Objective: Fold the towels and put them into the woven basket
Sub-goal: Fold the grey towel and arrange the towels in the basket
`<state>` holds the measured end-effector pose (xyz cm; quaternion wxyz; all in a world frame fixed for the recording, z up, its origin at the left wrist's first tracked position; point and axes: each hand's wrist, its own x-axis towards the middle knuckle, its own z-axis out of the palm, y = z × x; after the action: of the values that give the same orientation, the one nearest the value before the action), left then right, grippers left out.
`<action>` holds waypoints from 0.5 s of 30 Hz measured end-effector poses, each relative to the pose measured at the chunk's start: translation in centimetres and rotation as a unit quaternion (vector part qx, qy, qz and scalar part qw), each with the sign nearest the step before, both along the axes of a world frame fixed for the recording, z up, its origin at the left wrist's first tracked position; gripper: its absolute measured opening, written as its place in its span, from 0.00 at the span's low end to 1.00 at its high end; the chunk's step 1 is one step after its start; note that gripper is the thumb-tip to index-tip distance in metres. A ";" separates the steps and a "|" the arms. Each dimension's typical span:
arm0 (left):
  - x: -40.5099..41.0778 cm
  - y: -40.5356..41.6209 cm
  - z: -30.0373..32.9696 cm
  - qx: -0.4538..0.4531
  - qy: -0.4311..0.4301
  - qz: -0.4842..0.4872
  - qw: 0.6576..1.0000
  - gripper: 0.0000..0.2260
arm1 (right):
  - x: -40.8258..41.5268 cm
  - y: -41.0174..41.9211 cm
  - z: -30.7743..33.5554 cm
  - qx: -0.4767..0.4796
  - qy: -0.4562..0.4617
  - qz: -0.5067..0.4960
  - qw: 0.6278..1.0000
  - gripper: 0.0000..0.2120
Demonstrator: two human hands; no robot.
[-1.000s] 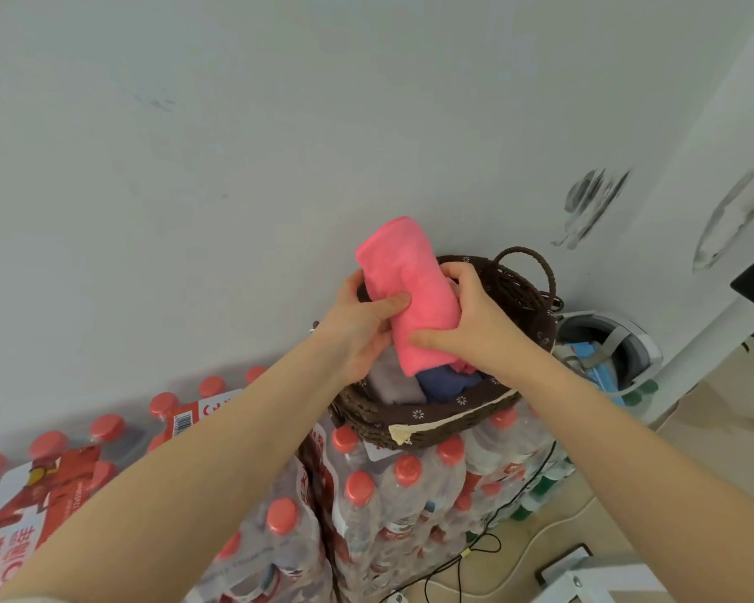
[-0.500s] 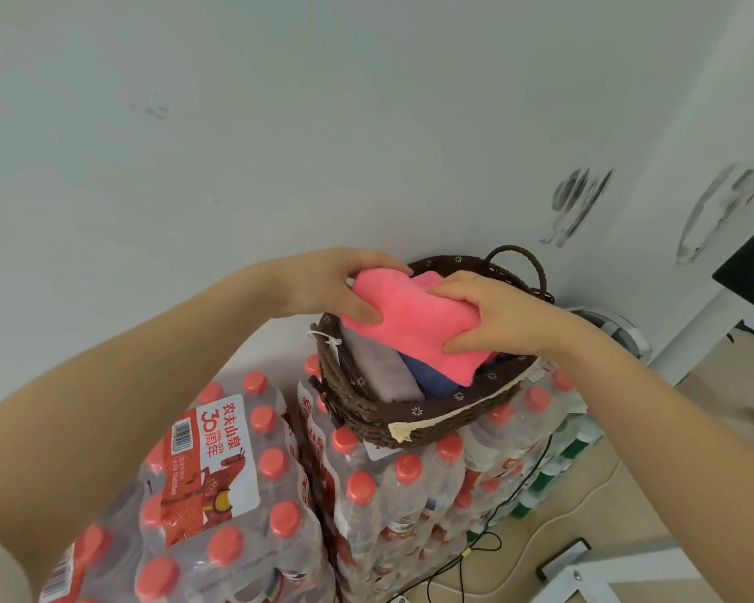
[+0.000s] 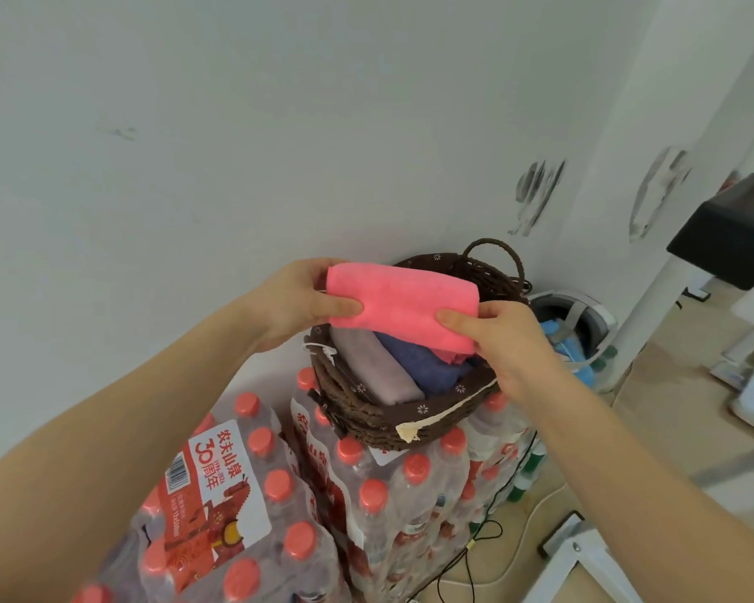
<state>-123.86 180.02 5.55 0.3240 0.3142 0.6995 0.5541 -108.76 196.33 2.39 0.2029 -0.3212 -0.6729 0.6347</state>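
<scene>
You held the folded pink towel (image 3: 403,304) level above the woven basket (image 3: 392,422), one hand at each end. Your left hand (image 3: 299,304) had its grip closed on the towel's left end, thumb pressed across the front face and the fingers wrapped behind the top edge. Your right hand (image 3: 503,337) pinched the lower right corner, thumb on the front and the other fingers curled behind the cloth. The towel hung over the basket's mouth, and whether its underside touched anything inside could not be told.

Inside the basket lay a folded grey-beige towel (image 3: 375,367) on the left and a folded blue towel (image 3: 423,365) just beside it, both lying lengthwise; a bit more pink cloth (image 3: 451,354) showed beyond the blue one, below your right thumb. The basket's brown flowered trim ran round the rim, with a loop handle (image 3: 495,256) standing up at the far side.

The basket sat on a stack of shrink-wrapped water bottles (image 3: 410,485) with red caps, and a lower pack (image 3: 218,493) with a red-and-white label stood to its left. A grey bin (image 3: 584,315) holding something blue stood to the right, near the white wall (image 3: 279,124). Cables (image 3: 492,554) trailed on the floor.
</scene>
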 end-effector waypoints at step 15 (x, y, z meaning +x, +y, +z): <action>-0.4 0.1 -0.9 0.008 0.050 -0.021 0.999 0.17 | 1.6 0.5 -0.6 0.239 0.005 0.025 0.971 0.14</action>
<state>-124.24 180.14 4.65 0.2976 0.3583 0.7034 0.5369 -107.15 196.87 1.84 0.2615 -0.2435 -0.8116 0.4622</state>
